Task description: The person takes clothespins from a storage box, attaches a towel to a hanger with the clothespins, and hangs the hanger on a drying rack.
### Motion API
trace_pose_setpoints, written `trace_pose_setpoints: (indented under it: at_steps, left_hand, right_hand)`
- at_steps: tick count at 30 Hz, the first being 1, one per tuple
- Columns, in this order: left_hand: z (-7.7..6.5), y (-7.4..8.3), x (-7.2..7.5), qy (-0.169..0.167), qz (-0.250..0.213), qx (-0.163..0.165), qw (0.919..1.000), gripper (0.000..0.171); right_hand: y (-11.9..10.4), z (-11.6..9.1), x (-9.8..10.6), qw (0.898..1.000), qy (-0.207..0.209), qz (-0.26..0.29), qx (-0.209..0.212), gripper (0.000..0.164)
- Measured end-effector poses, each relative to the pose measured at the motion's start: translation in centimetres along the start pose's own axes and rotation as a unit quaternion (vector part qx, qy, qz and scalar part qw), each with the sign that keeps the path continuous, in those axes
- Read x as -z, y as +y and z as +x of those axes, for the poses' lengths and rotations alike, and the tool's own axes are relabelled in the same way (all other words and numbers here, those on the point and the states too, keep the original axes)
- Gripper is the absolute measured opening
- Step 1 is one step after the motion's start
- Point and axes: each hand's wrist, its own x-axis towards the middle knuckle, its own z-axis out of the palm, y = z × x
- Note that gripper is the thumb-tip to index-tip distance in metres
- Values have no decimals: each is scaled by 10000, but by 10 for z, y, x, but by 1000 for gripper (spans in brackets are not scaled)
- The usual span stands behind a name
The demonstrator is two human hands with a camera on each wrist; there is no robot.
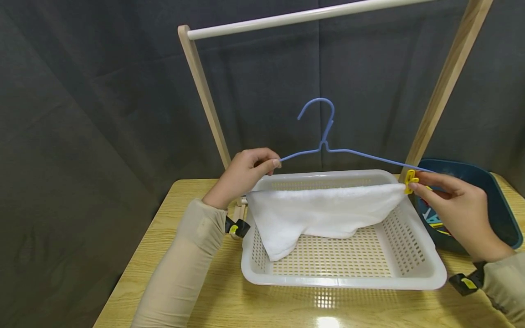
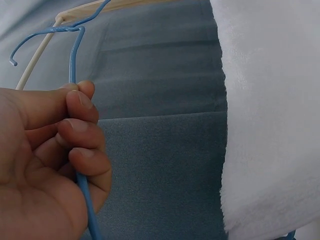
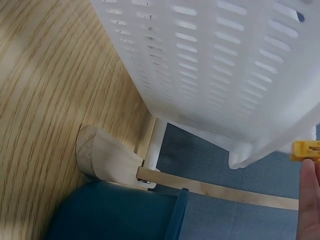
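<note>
A blue wire hanger [image 1: 362, 156] is held up over the white basket, its hook pointing upward. My left hand [image 1: 248, 171] grips its left shoulder; in the left wrist view, the fingers curl round the blue wire [image 2: 72, 62]. A white towel [image 1: 324, 207] is draped over the lower bar and hangs into the basket. At the towel's right top corner, my right hand [image 1: 465, 207] pinches a yellow clothespin [image 1: 409, 182] between thumb and fingers, close to the hanger's right end. Only its fingertips and the clothespin [image 3: 303, 149] show in the right wrist view.
The white perforated basket [image 1: 336, 282] stands on the wooden table [image 1: 197, 191]. Behind it rises a wooden rack with a white rod [image 1: 303, 18]. A dark blue bin [image 1: 501, 205] with several colourful clothespins [image 1: 432, 218] stands at the right, partly behind my right hand.
</note>
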Motion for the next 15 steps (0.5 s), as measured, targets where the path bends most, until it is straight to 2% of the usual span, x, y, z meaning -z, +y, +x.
trace_pose_setpoints:
  at_steps: [5, 15]
  left_hand:
    - [-1, 1, 1, 16, -61, 12, 10000, 14]
    - [-3, 2, 2, -41, -67, -12, 10000, 16]
  right_hand:
    - [-2, -1, 7, 9998, 8, 116, 159, 31]
    - [-4, 2, 16, 9984, 302, 273, 402, 24]
